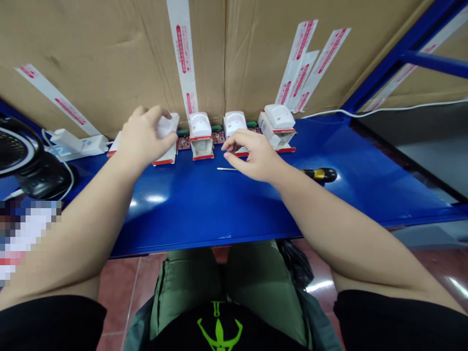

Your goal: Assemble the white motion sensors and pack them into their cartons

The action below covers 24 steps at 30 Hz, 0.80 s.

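Observation:
My left hand [144, 136] is closed around a white plastic device [168, 125] on top of a small white and red box [166, 159]. To its right, another white device [200, 124] rests on an open box [203, 147]. My right hand [252, 153] has curled fingers in front of a third white device [235, 121]; whether anything is between the fingertips is hidden. A fourth device [280, 116] sits on a box [274, 135] at the right. Beneath my right hand and forearm lies a screwdriver [323, 175], its thin shaft pointing left.
Red circuit boards [183, 143] lie behind the boxes on the blue table [204, 204]. A black fan [32, 161] and a white power strip [86, 145] are at the left. Taped cardboard [252, 58] stands along the back. A white cable [395, 108] runs at the right.

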### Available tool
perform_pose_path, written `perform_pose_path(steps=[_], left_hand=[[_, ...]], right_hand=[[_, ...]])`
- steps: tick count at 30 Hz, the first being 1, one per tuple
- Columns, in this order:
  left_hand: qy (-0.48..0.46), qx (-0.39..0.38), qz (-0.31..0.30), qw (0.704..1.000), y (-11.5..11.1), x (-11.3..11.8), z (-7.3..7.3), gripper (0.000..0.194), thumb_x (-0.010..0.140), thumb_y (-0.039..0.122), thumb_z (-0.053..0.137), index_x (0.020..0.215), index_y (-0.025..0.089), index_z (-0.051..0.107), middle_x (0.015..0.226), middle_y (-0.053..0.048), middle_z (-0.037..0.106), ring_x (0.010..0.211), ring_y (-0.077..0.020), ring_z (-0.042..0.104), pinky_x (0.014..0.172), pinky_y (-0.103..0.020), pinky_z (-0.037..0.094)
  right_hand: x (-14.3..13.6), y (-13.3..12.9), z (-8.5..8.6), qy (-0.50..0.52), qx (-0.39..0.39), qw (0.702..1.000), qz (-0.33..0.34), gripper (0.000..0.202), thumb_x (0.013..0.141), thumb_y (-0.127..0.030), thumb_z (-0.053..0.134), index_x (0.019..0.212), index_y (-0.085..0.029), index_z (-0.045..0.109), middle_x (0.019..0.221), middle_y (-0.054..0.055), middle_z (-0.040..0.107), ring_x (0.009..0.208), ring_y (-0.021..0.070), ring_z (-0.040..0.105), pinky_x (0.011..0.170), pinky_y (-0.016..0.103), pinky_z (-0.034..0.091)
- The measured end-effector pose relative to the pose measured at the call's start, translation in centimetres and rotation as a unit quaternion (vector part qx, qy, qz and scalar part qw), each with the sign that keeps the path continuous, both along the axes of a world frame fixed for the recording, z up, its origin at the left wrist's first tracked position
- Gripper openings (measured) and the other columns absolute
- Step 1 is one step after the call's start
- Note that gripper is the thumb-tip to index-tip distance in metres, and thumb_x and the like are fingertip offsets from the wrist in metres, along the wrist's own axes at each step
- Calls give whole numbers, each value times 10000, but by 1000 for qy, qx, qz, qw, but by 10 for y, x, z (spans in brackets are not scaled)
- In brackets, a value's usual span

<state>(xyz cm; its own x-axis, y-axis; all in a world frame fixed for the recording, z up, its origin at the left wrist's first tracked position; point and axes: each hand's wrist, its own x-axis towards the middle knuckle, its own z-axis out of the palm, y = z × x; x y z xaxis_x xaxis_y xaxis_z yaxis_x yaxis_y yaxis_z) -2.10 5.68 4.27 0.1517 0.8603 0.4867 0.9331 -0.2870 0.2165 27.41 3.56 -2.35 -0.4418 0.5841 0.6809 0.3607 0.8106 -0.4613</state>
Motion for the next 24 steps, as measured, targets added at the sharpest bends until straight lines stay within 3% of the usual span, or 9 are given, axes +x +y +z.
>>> perform_pose_path(steps=[3,5,9,12,15,19,24], left_hand=[[0,10,-140,990,-34,13,-11,395,801,392,732,1177,273,741,1034,-76,690,1006,-334,724,974,-543,627],[2,-15,-236,972,-51,22,-22,398,834,375,708,1215,261,716,1126,-82,720,1049,-327,736,972,-520,641],[-11,-48,-348,936,-60,31,-49,408,853,261,679,1259,244,640,1297,-112,722,1174,-311,737,1013,-489,646],[-31,-56,-383,922,-55,29,-63,457,816,219,695,1263,246,606,1333,-117,720,1211,-309,730,1046,-486,641],[-53,-101,-384,916,-54,27,-71,484,810,240,699,1281,228,587,1297,-108,738,1167,-285,746,1025,-441,642],[-86,-170,-364,912,-56,30,-76,491,822,275,705,1294,214,583,1259,-90,769,1082,-251,771,962,-385,635],[-103,-181,-362,909,-54,33,-80,509,808,271,740,1292,211,592,1284,-97,770,1116,-264,766,1003,-413,632]], right_hand=[[-1,-1,-2,1,-5,1000,7,100,951,-251,661,1035,-220,706,995,56,729,827,198,650,815,394,559],[-1,-1,-4,-12,-9,1000,17,233,931,-312,732,1146,-224,714,1127,82,725,905,219,661,854,411,571],[1,1,-5,-65,-30,994,81,494,848,-417,880,1262,-211,706,1290,134,710,1183,303,671,1041,474,561],[2,1,0,-135,-107,978,121,473,833,-386,902,1217,-194,704,1240,119,760,1147,296,697,1020,447,555],[1,-3,5,-186,-170,960,119,471,814,-369,918,1189,-183,702,1187,100,785,1036,266,709,917,385,535],[2,-9,8,-232,-173,952,102,444,816,-378,915,1154,-189,698,1119,81,785,984,254,696,839,343,477],[4,-12,10,-249,-145,953,98,373,871,-394,837,1141,-195,674,1125,92,771,968,248,670,817,339,444]])
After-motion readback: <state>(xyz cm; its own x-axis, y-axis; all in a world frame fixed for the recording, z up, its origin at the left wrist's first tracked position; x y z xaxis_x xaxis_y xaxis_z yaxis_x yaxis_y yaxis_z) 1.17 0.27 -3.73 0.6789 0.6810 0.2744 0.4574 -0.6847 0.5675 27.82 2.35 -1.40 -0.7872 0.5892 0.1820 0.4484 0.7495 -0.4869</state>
